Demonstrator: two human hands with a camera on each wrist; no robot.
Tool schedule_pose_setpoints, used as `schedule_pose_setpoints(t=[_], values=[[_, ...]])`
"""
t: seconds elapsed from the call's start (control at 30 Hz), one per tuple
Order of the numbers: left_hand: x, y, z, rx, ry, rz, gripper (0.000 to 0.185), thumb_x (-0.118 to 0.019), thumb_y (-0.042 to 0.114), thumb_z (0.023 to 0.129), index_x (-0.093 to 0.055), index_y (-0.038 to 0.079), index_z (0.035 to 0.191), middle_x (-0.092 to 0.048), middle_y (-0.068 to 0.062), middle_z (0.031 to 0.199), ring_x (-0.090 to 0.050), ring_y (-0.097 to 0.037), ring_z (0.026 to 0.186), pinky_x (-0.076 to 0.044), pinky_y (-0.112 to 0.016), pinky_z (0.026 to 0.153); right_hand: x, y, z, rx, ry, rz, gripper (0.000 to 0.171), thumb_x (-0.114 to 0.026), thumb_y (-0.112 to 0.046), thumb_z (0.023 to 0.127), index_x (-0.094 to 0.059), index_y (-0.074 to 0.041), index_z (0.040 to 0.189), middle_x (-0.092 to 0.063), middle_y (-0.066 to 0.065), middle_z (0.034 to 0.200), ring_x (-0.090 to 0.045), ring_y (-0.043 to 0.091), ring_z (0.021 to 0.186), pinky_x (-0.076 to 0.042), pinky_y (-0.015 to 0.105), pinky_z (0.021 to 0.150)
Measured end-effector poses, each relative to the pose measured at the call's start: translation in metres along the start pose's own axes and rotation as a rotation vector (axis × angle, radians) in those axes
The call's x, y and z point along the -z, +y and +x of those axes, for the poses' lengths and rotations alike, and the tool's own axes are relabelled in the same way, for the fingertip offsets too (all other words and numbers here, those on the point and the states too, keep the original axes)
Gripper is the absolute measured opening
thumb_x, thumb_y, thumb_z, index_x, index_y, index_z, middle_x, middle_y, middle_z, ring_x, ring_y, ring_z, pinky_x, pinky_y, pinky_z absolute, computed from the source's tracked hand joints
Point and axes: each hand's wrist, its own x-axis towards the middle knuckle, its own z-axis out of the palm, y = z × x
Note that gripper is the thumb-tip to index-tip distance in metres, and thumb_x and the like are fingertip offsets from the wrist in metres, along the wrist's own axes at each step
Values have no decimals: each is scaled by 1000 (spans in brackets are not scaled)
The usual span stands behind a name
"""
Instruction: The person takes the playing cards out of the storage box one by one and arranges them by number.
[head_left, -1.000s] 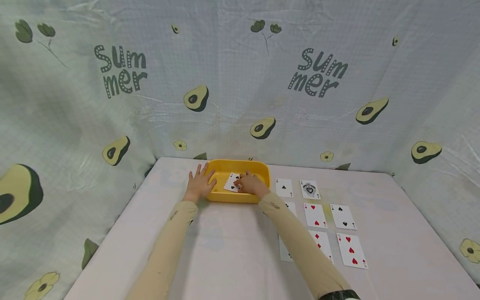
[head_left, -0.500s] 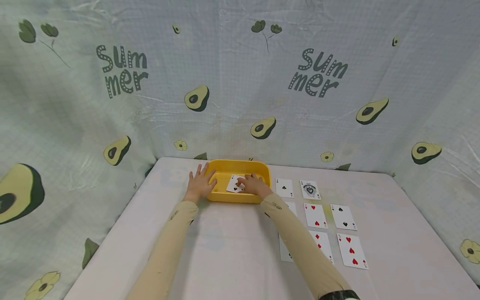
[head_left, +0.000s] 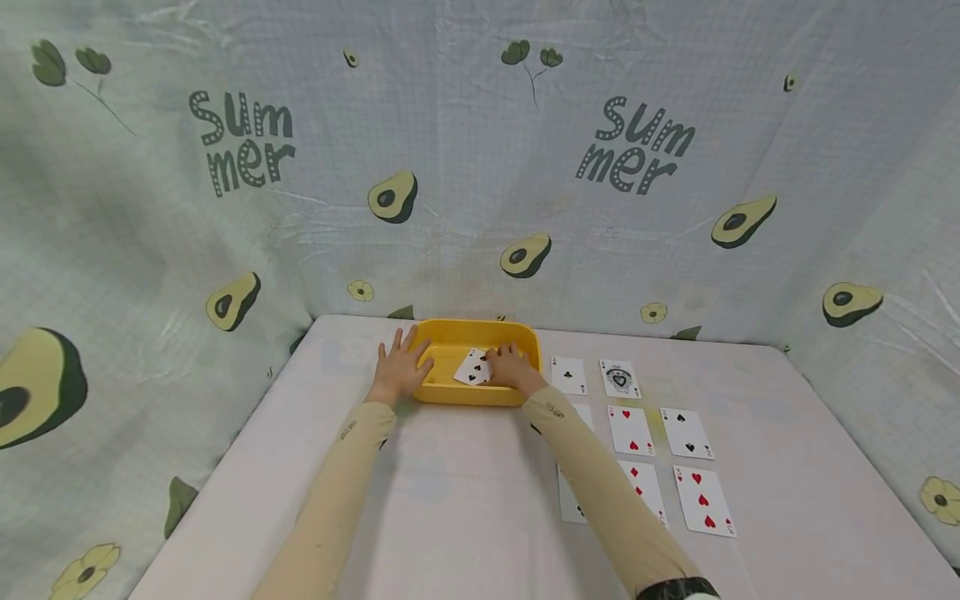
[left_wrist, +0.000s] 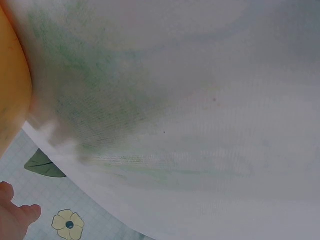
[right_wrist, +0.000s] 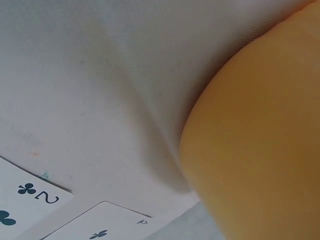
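A yellow tray stands at the back of the table, with white playing cards bearing black pips lying inside it. My left hand, fingers spread, rests against the tray's left rim; its fingertips also show at the corner of the left wrist view. Reaching over the front right of the tray, my right hand has its fingers curled at the right edge of the cards and pinches there. That hand covers the cards' right end. In the right wrist view the hand is hidden behind the tray wall.
Right of the tray, cards lie face up in rows: an ace of clubs, an ornate ace, a two of hearts, a two of spades, a three of hearts. My right sleeve partly covers others.
My right hand has shifted slightly right inside the tray, and its extended finger has drawn back to the cards' right edge. The cards have turned a little. The left hand stays put.
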Motion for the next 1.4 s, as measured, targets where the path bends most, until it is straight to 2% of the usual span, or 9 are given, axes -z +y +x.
schedule_pose_setpoints(t=[0.1,0.3,0.53,0.83,1.0,1.2,1.4], values=[[0,-1,1,-2,-4,1,50,-32,38,94,-32,15,139,-10,-11,151,-3,-35,139,-6,-62,106,1,0,-1,-27,-8,-40,74,-57,-53,78,-40,-4,131,-34,17,132,-26,31,123,-28,51,100],[-1,-2,2,-9,1,9,50,-32,38,94,-33,15,139,-10,-11,151,-3,-35,139,-6,-62,106,3,-1,-4,-47,-3,-40,76,-59,-56,76,-45,0,126,-34,18,127,-26,31,119,-29,52,100],[-1,-2,3,-6,1,12,50,-32,38,94,-33,16,139,-10,-10,151,-3,-35,139,-8,-62,106,5,0,-5,-32,47,-33,72,-62,-54,74,-47,-2,122,-35,18,123,-27,32,116,-34,48,96],[-2,0,2,5,4,20,50,-33,38,94,-33,15,139,-11,-11,151,-4,-35,139,-7,-62,106,6,-1,-8,-28,125,-39,88,-62,-62,68,-40,-4,130,-36,19,126,-31,32,114,-36,47,96],[0,0,1,-1,-3,16,50,-33,38,94,-33,15,139,-10,-10,151,-3,-35,139,-7,-62,106,5,4,-7,-15,159,-96,92,-57,-68,68,-38,-4,132,-34,17,132,-29,32,119,-33,46,101],[1,0,0,3,-3,14,50,-33,38,94,-33,15,139,-10,-10,151,-3,-36,138,-6,-62,106,11,10,-10,53,195,-157,88,-56,-65,71,-37,-5,132,-36,15,133,-27,32,124,-28,48,103],[-1,0,1,-2,4,16,51,-32,39,94,-33,15,139,-10,-10,151,-4,-36,138,-7,-62,106,21,15,-17,66,214,-212,85,-52,-64,75,-34,-6,135,-36,12,136,-28,32,126,-30,49,100]])
